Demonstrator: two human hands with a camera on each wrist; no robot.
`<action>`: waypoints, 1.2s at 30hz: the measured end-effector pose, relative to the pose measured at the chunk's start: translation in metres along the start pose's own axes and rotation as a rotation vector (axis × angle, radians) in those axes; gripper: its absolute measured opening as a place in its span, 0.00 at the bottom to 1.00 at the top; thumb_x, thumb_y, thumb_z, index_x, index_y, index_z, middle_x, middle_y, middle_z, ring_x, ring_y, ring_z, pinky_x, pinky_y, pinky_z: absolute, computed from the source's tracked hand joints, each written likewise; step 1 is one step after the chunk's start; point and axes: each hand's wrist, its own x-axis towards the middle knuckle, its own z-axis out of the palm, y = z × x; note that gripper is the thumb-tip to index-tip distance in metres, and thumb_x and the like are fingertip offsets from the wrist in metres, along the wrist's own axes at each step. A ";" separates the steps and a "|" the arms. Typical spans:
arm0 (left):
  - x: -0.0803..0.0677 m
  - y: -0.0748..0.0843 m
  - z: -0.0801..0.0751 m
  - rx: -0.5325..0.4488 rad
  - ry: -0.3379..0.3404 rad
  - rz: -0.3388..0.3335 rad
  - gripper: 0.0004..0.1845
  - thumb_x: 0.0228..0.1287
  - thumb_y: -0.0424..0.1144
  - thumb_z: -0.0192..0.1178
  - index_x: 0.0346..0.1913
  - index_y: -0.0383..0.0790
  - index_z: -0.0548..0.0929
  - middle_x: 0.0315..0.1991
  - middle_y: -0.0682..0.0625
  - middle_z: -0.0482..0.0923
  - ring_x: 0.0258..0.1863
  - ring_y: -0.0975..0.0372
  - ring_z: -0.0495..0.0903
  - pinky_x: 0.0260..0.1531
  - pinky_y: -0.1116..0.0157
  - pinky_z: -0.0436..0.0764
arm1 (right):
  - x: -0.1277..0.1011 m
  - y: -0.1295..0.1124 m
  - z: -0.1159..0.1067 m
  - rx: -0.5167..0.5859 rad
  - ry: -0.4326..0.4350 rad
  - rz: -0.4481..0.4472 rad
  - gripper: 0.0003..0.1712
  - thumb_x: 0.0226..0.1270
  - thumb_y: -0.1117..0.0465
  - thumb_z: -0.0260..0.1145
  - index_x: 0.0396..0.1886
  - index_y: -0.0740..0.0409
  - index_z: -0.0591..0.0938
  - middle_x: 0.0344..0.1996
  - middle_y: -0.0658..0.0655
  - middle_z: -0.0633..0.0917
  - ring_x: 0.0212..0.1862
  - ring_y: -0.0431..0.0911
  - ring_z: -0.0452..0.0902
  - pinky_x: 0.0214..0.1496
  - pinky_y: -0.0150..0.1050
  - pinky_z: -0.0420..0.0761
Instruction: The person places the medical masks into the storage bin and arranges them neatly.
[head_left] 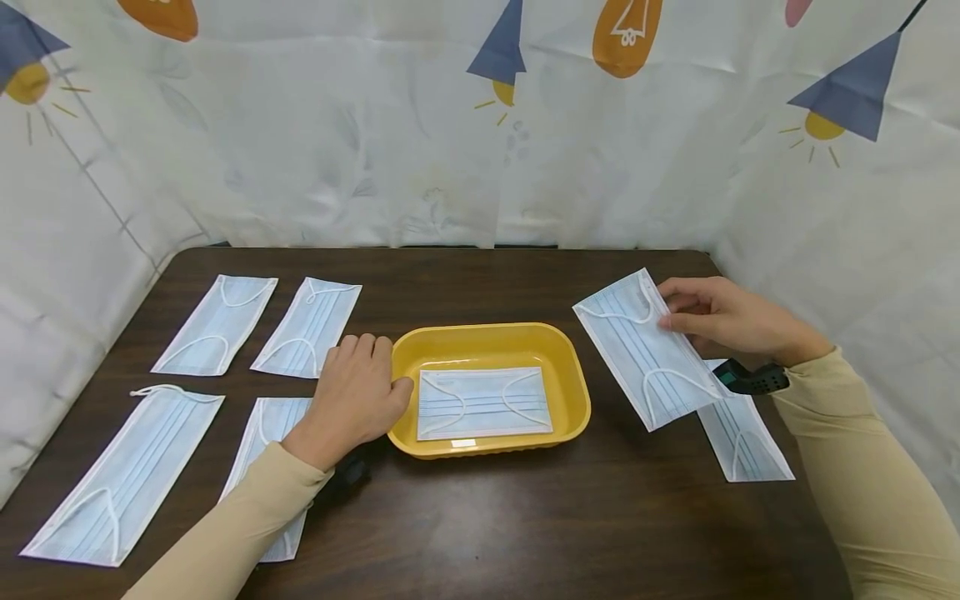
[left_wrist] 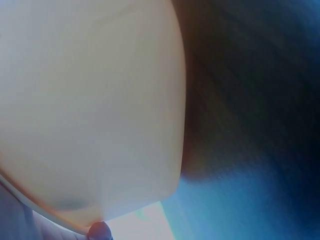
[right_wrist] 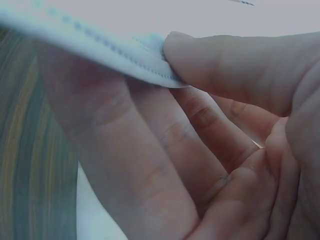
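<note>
Right hand (head_left: 720, 321): pinches one blue face mask (head_left: 648, 348) at its long edge, thumb on top and fingers beneath, as the right wrist view confirms (right_wrist: 125, 55). This held mask is lifted and tilted over the right side of the table (head_left: 480, 517), just right of the tray.

Left hand (head_left: 358, 396): fingers loosely curled, resting against the left rim of the yellow tray (head_left: 491, 337); it grasps nothing. The left wrist view shows only the tray wall, blurred.

Count: seven masks, one tray.
- One mask in the tray (head_left: 483, 402), lying flat.
- One mask (head_left: 746, 437) flat near the right edge, partly under the held mask.
- Four on the left side: two toward the back edge (head_left: 216, 323) (head_left: 307, 327), one near the front left corner (head_left: 123, 475), one (head_left: 266, 442) partly beneath the left forearm.
</note>
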 end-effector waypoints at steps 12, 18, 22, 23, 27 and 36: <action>0.000 0.001 0.001 0.000 0.007 0.004 0.14 0.63 0.43 0.54 0.33 0.32 0.73 0.26 0.44 0.66 0.31 0.52 0.63 0.33 0.59 0.61 | 0.024 -0.019 0.005 -0.047 -0.072 -0.069 0.18 0.76 0.62 0.63 0.61 0.59 0.76 0.42 0.54 0.89 0.35 0.47 0.87 0.36 0.45 0.89; 0.000 0.001 0.000 -0.001 -0.015 -0.013 0.15 0.64 0.43 0.54 0.36 0.32 0.74 0.27 0.44 0.67 0.32 0.52 0.64 0.34 0.59 0.61 | 0.036 -0.025 0.011 -0.042 -0.106 -0.056 0.17 0.76 0.60 0.64 0.60 0.58 0.77 0.43 0.56 0.89 0.36 0.48 0.87 0.36 0.46 0.89; 0.000 0.001 0.000 -0.002 -0.019 -0.018 0.14 0.64 0.43 0.54 0.36 0.32 0.74 0.27 0.44 0.67 0.32 0.52 0.64 0.34 0.59 0.61 | 0.045 -0.028 0.016 -0.042 -0.121 -0.067 0.16 0.75 0.59 0.65 0.59 0.58 0.78 0.44 0.58 0.90 0.37 0.48 0.88 0.37 0.46 0.89; 0.000 0.000 0.000 -0.002 -0.017 -0.017 0.14 0.64 0.43 0.54 0.36 0.32 0.73 0.27 0.44 0.67 0.32 0.52 0.64 0.34 0.59 0.61 | 0.047 -0.029 0.017 -0.041 -0.126 -0.067 0.16 0.75 0.59 0.65 0.58 0.57 0.78 0.44 0.58 0.90 0.37 0.48 0.88 0.37 0.46 0.89; 0.000 0.000 0.001 -0.004 -0.009 -0.015 0.14 0.63 0.43 0.54 0.35 0.32 0.73 0.27 0.45 0.67 0.32 0.52 0.64 0.34 0.59 0.61 | 0.055 -0.034 0.021 -0.040 -0.156 -0.072 0.17 0.75 0.57 0.65 0.58 0.57 0.78 0.45 0.58 0.90 0.38 0.48 0.88 0.38 0.46 0.89; 0.000 0.001 0.001 -0.001 -0.020 -0.025 0.15 0.63 0.43 0.54 0.38 0.31 0.75 0.28 0.44 0.67 0.33 0.51 0.64 0.35 0.58 0.61 | 0.074 -0.048 0.031 -0.049 -0.209 -0.108 0.16 0.75 0.58 0.65 0.59 0.55 0.79 0.45 0.58 0.89 0.39 0.49 0.88 0.38 0.47 0.89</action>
